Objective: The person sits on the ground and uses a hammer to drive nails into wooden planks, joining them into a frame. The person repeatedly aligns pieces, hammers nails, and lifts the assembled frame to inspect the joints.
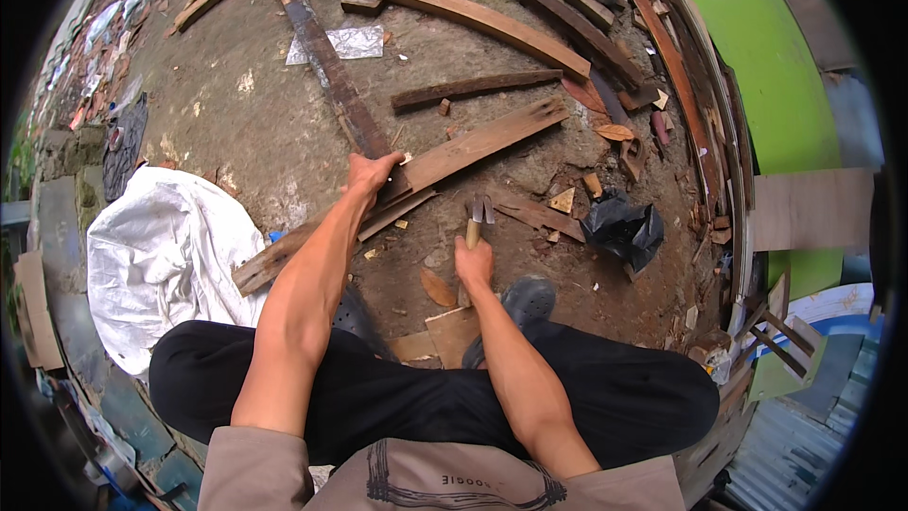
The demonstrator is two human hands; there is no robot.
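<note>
The left hand pressed flat on one plank on the ground, while the right hand gripped one hammer.

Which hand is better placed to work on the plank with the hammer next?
Right. The right hand already grips the hammer by its wooden handle, head raised near the plank. The left hand is pressed down on that plank, steadying it.

hammer handle perhaps hidden in right grip
</note>
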